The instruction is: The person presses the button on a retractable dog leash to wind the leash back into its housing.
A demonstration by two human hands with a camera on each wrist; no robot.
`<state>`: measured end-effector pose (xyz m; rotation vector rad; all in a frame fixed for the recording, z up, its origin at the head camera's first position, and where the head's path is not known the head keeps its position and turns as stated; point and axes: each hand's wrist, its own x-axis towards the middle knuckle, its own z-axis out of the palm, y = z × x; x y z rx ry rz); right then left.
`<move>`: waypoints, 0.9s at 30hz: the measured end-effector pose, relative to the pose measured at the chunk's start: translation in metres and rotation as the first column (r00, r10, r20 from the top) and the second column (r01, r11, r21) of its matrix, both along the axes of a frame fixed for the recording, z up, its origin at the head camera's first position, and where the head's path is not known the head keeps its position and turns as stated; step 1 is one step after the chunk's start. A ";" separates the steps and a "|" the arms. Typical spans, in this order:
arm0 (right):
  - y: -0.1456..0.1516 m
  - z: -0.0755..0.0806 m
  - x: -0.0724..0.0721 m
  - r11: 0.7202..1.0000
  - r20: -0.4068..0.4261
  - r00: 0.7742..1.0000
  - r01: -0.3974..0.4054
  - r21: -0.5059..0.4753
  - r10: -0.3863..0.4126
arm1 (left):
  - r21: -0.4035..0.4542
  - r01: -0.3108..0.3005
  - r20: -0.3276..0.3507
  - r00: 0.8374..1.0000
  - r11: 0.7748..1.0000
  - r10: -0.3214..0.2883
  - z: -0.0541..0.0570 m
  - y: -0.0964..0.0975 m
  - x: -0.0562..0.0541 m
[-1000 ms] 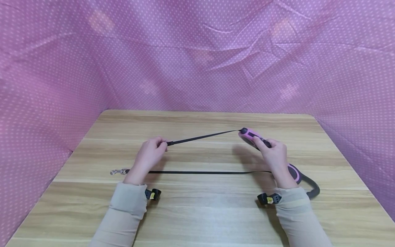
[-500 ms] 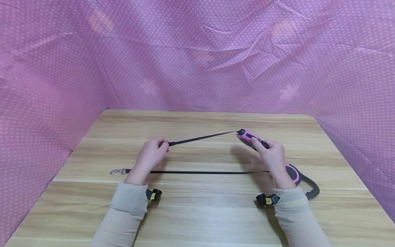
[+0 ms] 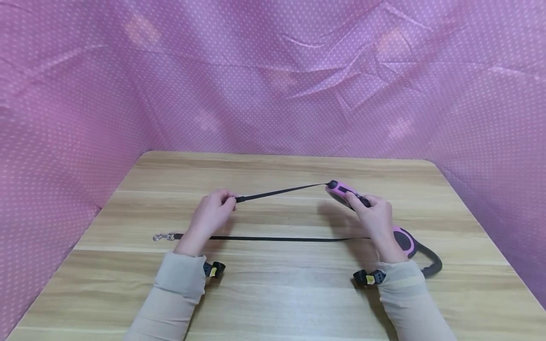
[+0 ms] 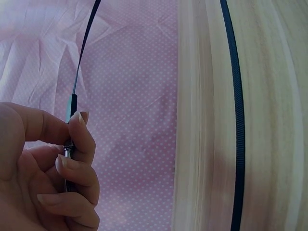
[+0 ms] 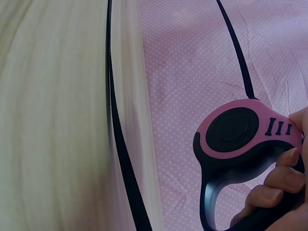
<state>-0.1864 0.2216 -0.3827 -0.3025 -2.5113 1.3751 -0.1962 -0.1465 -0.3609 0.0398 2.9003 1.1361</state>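
My right hand (image 3: 376,219) grips the black handle of a pink and black retractable dog leash (image 5: 263,120), held above the table. Its thumb lies on top of the casing. From the casing, a black strap (image 3: 281,191) runs nearly straight to my left hand (image 3: 210,214), which pinches its end. Between those left fingers a bit of a metal clip (image 4: 69,152) shows; the rest is hidden. Below both hands, a second retractable leash (image 3: 404,240) lies on the table, partly covered by my right wrist. Its strap (image 3: 277,238) is stretched leftward to a silver snap hook (image 3: 164,236).
The wooden table (image 3: 281,303) has rounded far corners. Pink dotted cloth (image 3: 273,94) hangs behind it and along both sides. Small black cameras sit at each wrist, the left camera (image 3: 218,270) and the right camera (image 3: 360,278) facing inward.
Both hands have drawn slightly closer together, the right moving a little left and the left a little right. The raised strap between them looks slightly shorter. The lower leash stays put.
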 end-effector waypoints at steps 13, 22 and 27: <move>-0.003 -0.001 0.000 1.000 -0.017 1.000 -0.024 -0.002 0.024 | 0.020 0.009 0.000 1.000 1.000 -0.009 0.003 0.007 0.003; -0.006 0.004 0.002 0.999 -0.008 0.999 -0.050 -0.012 0.050 | 0.033 0.012 -0.009 1.000 0.999 -0.011 0.003 0.010 0.004; -0.007 0.003 0.002 0.998 -0.011 0.998 -0.058 -0.004 0.058 | 0.037 0.021 -0.012 1.000 0.999 -0.020 0.002 0.011 0.004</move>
